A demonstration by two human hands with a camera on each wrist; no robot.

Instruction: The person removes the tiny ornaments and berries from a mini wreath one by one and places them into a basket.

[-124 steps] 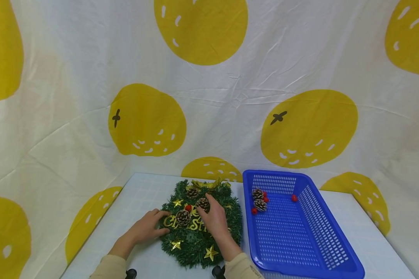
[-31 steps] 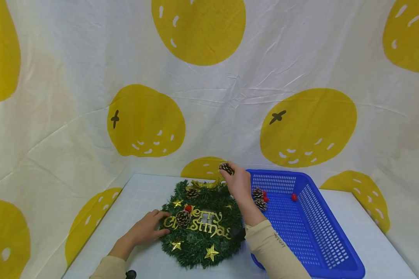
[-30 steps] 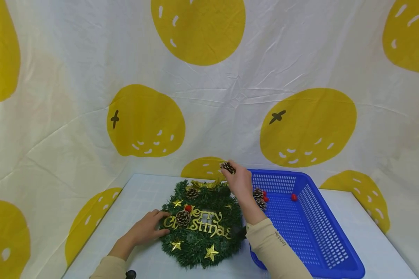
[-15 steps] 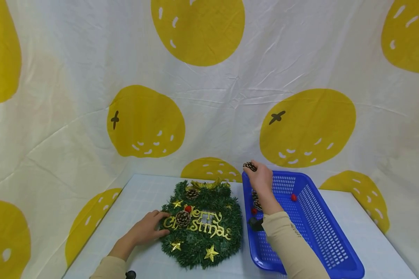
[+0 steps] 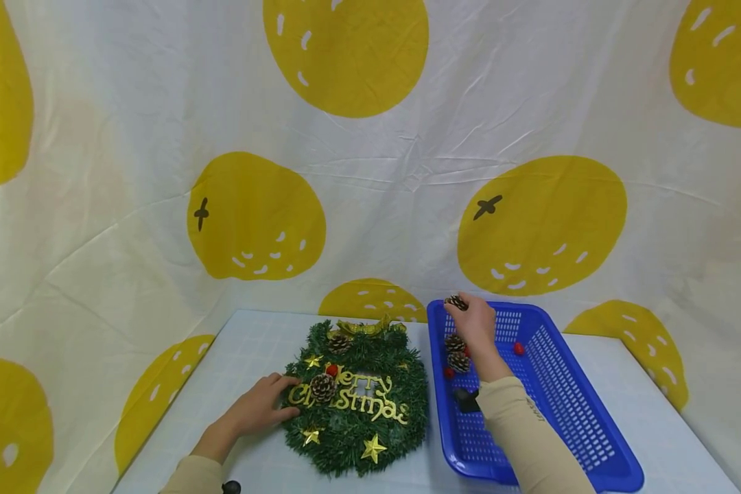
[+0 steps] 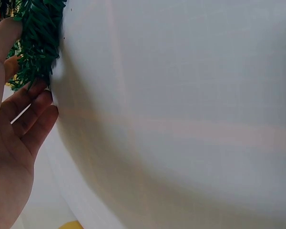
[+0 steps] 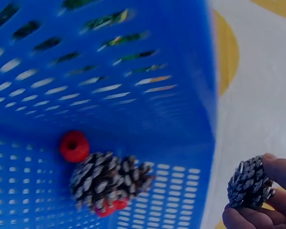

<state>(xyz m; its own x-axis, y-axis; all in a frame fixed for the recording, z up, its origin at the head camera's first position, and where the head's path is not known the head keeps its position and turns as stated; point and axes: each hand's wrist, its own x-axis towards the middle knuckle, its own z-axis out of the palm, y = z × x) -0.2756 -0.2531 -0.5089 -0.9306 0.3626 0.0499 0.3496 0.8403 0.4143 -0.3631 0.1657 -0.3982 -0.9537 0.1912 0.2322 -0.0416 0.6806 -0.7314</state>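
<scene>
The left sleeve (image 5: 194, 476) (lower left) and right sleeve (image 5: 531, 436) (lower right) are beige, the latter bearing dark lettering (image 5: 536, 409), with a black fitting (image 5: 467, 401) beside each.

Printed with large yellow fruits (image 5: 256, 216) flecked in white, a pale, creased cloth backdrop (image 5: 383, 226) hangs behind a white table (image 5: 256, 343). Two of the fruits bear dark, cross-shaped marks (image 5: 487, 206), one on each side of the centre. Faint pinkish stripes (image 6: 181, 126) cross the table, and one yellow fruit (image 5: 346, 302) shows partly above its far edge.
</scene>
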